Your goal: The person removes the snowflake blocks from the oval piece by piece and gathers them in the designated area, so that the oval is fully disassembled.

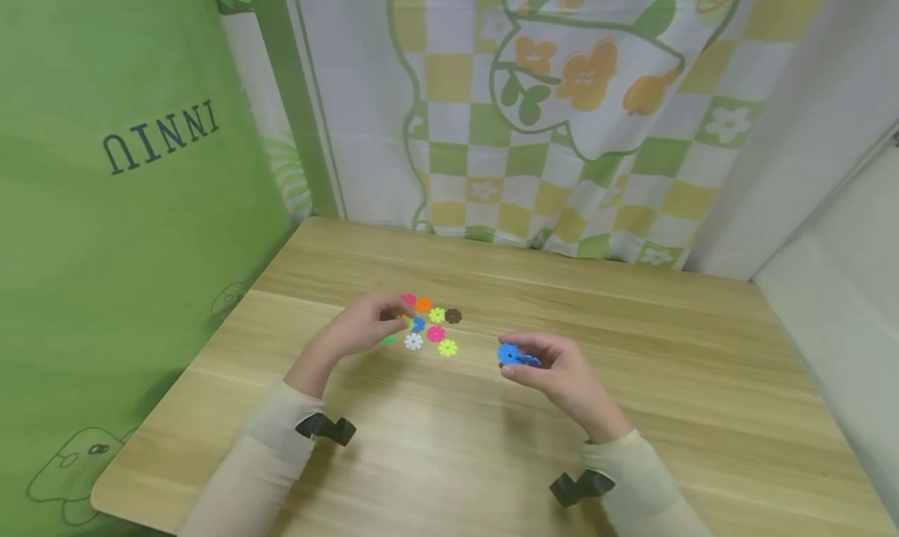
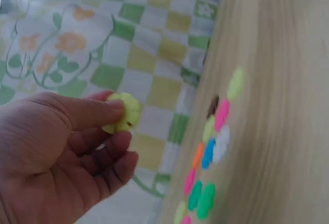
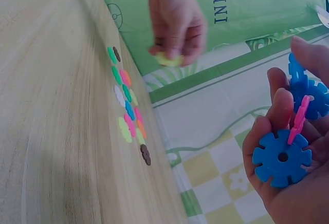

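My left hand [image 1: 354, 324] is raised over the left side of a group of notched plastic discs. Between its thumb and fingers it pinches a yellow-green notched disc [image 2: 128, 112]. My right hand [image 1: 565, 373], farther right above the table, holds several joined notched discs. In the right wrist view these are a blue disc [image 3: 282, 158] with a center hole, a pink disc [image 3: 300, 118] slotted into it, and more blue pieces [image 3: 311, 95] partly hidden by the fingers. The two hands are apart.
On the wooden table [image 1: 449, 443] lie loose discs, among them a white disc [image 1: 413, 342], a brown disc [image 1: 453, 316], an orange disc [image 1: 424, 305] and green ones [image 3: 117, 75]. A patterned curtain [image 1: 485, 131] hangs behind, and green fabric [image 1: 140, 248] on the left.
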`<action>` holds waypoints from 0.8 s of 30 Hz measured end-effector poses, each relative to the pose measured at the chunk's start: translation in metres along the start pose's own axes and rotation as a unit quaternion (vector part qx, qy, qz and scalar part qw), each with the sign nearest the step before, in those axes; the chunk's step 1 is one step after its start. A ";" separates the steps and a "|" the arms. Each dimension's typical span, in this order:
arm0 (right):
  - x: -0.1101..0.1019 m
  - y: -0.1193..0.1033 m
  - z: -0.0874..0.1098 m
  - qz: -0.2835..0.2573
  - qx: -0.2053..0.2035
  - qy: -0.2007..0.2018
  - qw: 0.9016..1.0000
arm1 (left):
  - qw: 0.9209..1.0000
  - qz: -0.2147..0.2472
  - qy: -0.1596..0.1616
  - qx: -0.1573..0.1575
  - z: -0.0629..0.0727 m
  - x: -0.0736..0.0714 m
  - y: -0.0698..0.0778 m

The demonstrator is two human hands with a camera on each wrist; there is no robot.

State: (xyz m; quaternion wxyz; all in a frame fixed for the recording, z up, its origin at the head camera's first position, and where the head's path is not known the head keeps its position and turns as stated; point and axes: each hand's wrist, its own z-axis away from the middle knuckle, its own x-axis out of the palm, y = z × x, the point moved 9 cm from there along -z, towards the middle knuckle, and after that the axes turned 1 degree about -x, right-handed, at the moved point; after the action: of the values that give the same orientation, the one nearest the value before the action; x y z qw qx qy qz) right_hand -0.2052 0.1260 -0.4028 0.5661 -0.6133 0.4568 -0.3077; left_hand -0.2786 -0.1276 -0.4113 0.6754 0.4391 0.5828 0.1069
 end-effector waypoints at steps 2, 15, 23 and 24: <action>0.001 -0.001 0.000 0.001 0.000 -0.003 1.000 | 0.999 -0.024 -0.025 -0.026 0.003 0.002 -0.017; 0.004 0.001 0.000 0.003 0.005 -0.014 1.000 | 0.980 -0.104 -0.121 -0.116 0.010 0.023 -0.059; 0.004 0.001 0.002 0.003 0.000 -0.016 1.000 | 0.983 -0.101 -0.099 -0.119 0.012 0.015 -0.054; 0.004 0.001 0.002 0.002 0.000 -0.015 1.000 | 0.984 -0.098 -0.094 -0.117 0.012 0.014 -0.052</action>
State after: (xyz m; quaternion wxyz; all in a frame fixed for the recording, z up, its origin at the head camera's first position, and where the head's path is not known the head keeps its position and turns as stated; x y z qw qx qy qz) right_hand -0.2025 0.1232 -0.4048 0.5739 -0.6168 0.4495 -0.2970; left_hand -0.2828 -0.1548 -0.4590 0.7813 0.3055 0.5403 0.0657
